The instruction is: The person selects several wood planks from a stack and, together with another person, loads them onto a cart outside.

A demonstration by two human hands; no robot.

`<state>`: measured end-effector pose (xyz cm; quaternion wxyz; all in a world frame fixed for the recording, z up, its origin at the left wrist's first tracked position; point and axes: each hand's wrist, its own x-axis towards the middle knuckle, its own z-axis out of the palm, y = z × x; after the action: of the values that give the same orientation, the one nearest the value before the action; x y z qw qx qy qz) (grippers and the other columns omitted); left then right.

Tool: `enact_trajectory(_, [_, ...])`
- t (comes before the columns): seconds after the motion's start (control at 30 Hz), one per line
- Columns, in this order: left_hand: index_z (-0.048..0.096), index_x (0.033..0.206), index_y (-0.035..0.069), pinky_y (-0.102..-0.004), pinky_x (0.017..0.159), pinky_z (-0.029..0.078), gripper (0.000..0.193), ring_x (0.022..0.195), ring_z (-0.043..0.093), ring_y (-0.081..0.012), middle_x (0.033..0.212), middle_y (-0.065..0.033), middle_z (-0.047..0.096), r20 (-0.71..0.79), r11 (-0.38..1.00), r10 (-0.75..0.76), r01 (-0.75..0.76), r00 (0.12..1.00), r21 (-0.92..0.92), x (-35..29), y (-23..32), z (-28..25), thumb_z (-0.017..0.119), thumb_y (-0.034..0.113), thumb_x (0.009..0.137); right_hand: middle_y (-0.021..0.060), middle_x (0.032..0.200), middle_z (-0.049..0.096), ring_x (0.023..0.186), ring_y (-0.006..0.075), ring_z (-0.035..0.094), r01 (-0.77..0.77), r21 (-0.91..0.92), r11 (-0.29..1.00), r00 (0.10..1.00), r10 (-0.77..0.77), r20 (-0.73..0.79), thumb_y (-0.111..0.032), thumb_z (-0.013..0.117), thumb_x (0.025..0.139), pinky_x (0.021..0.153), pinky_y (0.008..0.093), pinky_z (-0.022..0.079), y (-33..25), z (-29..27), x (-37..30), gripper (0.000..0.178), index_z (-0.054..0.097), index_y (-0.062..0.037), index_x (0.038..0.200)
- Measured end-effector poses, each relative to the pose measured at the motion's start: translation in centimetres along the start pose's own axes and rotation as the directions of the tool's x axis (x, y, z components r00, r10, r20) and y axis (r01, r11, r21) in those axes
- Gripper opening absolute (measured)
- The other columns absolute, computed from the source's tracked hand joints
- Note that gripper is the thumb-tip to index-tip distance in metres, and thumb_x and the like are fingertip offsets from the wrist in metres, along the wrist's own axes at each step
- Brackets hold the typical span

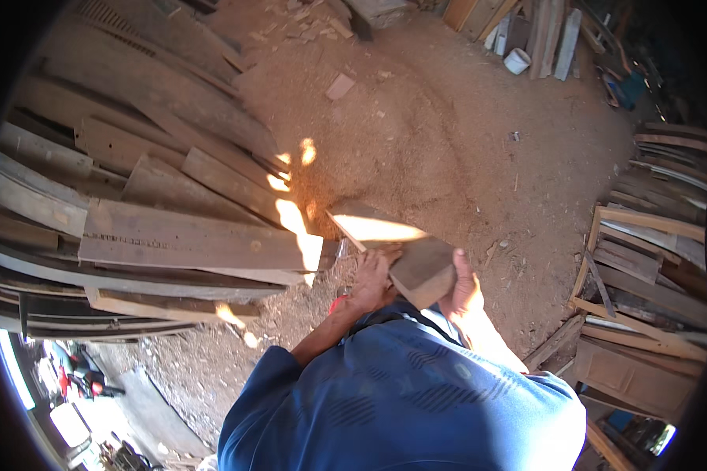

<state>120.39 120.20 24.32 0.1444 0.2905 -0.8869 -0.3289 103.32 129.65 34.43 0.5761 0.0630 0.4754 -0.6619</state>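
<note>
Close in front of my body is a short, thick wooden board (426,261), grey-brown on its broad face, with a paler near end. A bright strip of sunlight lies across its far part. My left hand (375,276) grips the board's left edge, with the fingertips curled onto the broad face. At the near right corner my right hand (465,289) holds the board, its thumb pointing up along the side. The right hand's other fingers are mostly hidden by the wood.
Long planks (188,235) are piled on my left, their ends reaching close to the held board. Another stack of timber and frames (628,263) stands on the right. Sawdust (416,149) covers the ground ahead. A white bucket (517,61) stands by upright boards at the far right.
</note>
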Motion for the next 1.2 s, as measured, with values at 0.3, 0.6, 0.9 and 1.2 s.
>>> enact_trajectory(0.3, [0.032, 0.146, 0.004, -0.0498, 0.108, 0.037, 0.077, 0.132, 0.043, -0.0379, 0.145, -0.0248, 0.041, 0.391, 0.81, -0.461, 0.558, 0.796, -0.181, -4.1, -7.9, 7.6, 0.068, 0.034, 0.085, 0.017, 0.124, 0.061, 0.112, 0.03, 0.062, -0.043, 0.028, 0.999, 0.96, 0.049, -0.275, -0.052, 0.059, 0.092, 0.094, 0.0452, 0.053, -3.7, -9.4, 1.0, 0.062, 0.054, -0.0002, 0.125])
enact_trajectory(0.6, [0.045, 0.134, 0.002, -0.0496, 0.096, 0.048, 0.072, 0.111, 0.057, -0.0347, 0.126, -0.0179, 0.056, 0.787, -0.654, -0.08, 0.564, 0.612, -0.504, -4.0, -13.5, 17.6, 0.06, 0.058, 0.091, 0.017, 0.13, 0.059, 0.116, 0.0315, 0.06, -0.078, 0.031, 0.996, 0.974, 0.083, -0.21, -0.055, 0.051, 0.095, 0.097, 0.0466, 0.051, -4.3, -9.5, 1.2, 0.066, 0.052, 0.0009, 0.131])
enact_trajectory(0.9, [0.048, 0.134, 0.002, -0.042, 0.107, 0.041, 0.065, 0.12, 0.054, -0.0274, 0.126, -0.0146, 0.058, 0.634, -0.588, -0.488, 0.311, 0.6, -0.747, 0.3, -10.2, 12.5, 0.065, 0.044, 0.088, 0.0167, 0.141, 0.048, 0.133, 0.0298, 0.046, 0.039, -0.117, 0.992, 0.99, -0.023, 0.141, -0.031, 0.065, 0.093, 0.11, 0.0446, 0.039, -3.1, -4.4, 1.1, 0.062, 0.041, -0.0005, 0.141])
enact_trajectory(1.2, [0.018, 0.15, -0.004, -0.043, 0.11, 0.038, 0.097, 0.134, 0.041, -0.0371, 0.146, -0.0264, 0.035, -0.544, 0.948, -0.31, 0.209, 0.78, -0.24, -3.3, -6.4, -3.8, 0.079, 0.029, 0.081, 0.0204, 0.141, 0.049, 0.128, 0.0288, 0.051, 0.265, -0.264, 0.927, 0.687, 0.011, 0.726, -0.032, 0.065, 0.091, 0.107, 0.0461, 0.04, 0.0, 7.2, 5.7, 0.083, 0.019, -0.0023, 0.153])
